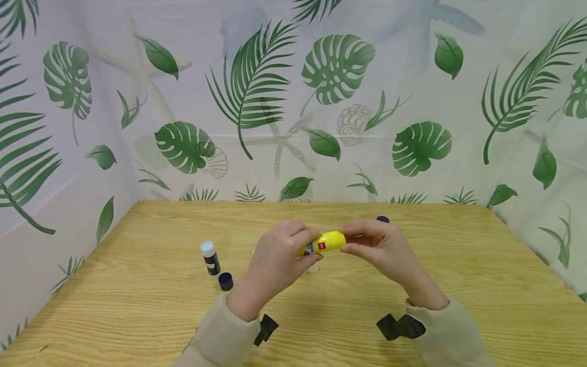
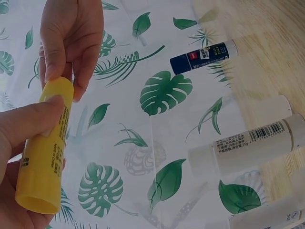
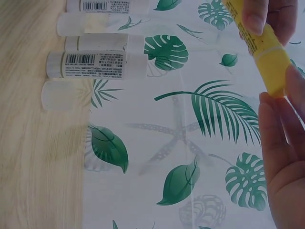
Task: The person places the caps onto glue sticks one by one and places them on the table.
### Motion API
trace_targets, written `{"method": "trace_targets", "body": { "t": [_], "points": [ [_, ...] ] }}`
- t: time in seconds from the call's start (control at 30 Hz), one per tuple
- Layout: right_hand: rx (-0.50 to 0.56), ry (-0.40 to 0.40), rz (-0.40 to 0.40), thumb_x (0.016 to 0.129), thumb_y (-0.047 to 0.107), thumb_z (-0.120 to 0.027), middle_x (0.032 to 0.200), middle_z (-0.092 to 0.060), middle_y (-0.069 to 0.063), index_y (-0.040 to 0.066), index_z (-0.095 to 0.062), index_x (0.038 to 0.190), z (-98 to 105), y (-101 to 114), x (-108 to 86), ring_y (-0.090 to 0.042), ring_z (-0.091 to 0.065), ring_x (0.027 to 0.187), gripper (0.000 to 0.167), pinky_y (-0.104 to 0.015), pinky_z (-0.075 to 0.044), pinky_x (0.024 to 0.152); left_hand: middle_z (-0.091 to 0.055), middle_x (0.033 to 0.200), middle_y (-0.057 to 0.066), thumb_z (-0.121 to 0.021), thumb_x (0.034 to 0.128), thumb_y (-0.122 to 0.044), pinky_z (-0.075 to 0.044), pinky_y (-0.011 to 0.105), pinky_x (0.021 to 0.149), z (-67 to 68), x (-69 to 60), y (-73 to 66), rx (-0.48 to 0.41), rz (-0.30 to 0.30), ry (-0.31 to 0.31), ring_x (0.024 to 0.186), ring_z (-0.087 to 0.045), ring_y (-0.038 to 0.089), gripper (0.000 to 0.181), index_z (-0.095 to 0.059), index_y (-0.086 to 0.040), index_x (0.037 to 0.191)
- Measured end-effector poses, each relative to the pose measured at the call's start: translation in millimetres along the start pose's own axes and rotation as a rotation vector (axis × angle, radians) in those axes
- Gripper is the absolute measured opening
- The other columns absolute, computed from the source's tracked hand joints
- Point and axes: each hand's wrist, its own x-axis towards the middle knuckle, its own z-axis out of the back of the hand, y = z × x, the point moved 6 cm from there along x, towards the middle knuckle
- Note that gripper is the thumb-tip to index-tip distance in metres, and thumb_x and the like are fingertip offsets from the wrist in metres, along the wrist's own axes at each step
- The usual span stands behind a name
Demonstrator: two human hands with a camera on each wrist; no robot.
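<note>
Left hand (image 2: 19, 125) around yellow glue stick (image 2: 45, 152)

Green leaves (image 1: 424, 145) and pale starfish (image 1: 281, 138) pattern the white cloth (image 1: 399, 76) behind the wood-grain table (image 1: 339, 326).

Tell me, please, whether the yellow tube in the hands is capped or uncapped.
Capped: in the right wrist view, the yellow tube meets its cap at a pale seam.

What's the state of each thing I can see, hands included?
Yellow glue stick: held tilted, cap seemingly on
Left hand: gripping it
Right hand: fingertips pinching its end
Black-labelled stick: standing, white end up
Loose dark cap: on the table nearby
Blue-capped stick: standing, capped
Barcoded white stick: standing
</note>
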Motion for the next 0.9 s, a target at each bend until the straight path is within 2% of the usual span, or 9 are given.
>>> {"method": "trace_targets", "body": {
  "t": [0.17, 0.37, 0.7, 0.9],
  "points": [
    [0.025, 0.004, 0.024, 0.073, -0.011, -0.063, 0.094, -0.063, -0.007, -0.005, -0.064, 0.098, 0.5, 3.1, 0.2, -0.014, -0.062, 0.08, 0.026, -0.027, -0.05, 0.065, -0.061, 0.083, 0.001, -0.078, 0.0659, -0.016, -0.046, 0.021, 0.065, 2.0, 0.5, -2.9, 0.006, -0.02, -0.011, 0.075, -0.054, 0.012, 0.029, -0.067, -0.006, 0.09],
    [0.004, 0.011, 0.0, 0.073, -0.011, -0.063, 0.093, -0.063, -0.009, -0.007, -0.063, 0.098, 0.2, 2.9, 0.3, -0.013, -0.062, 0.079, 0.025, -0.027, -0.05, 0.065, -0.061, 0.083, 0.001, -0.078, 0.0661, -0.016, -0.046, 0.021, 0.067, 3.0, 0.2, -4.7, 0.011, -0.033, -0.017, 0.076, -0.054, 0.012, 0.028, -0.067, -0.006, 0.09],
    [-0.13, 0.037, -0.022, 0.072, -0.01, -0.065, 0.089, -0.063, -0.015, -0.007, -0.063, 0.095, 0.3, 5.3, 1.3, -0.01, -0.062, 0.077, 0.023, -0.026, -0.05, 0.064, -0.062, 0.083, 0.001, -0.078, 0.0659, -0.017, -0.047, 0.022, 0.067, 1.7, 0.5, -5.0, 0.015, -0.032, -0.002, 0.077, -0.055, 0.012, 0.029, -0.066, -0.006, 0.09],
    [-0.161, 0.046, -0.018, 0.074, -0.011, -0.063, 0.093, -0.061, -0.013, -0.006, -0.061, 0.098, 0.2, 9.2, 2.6, -0.01, -0.06, 0.082, 0.025, -0.026, -0.05, 0.067, -0.061, 0.083, 0.0, -0.078, 0.0663, -0.021, -0.046, 0.021, 0.063, -3.7, 0.2, -2.0, 0.017, 0.003, 0.01, 0.075, -0.054, 0.011, 0.031, -0.065, -0.007, 0.09]
  ]
}}
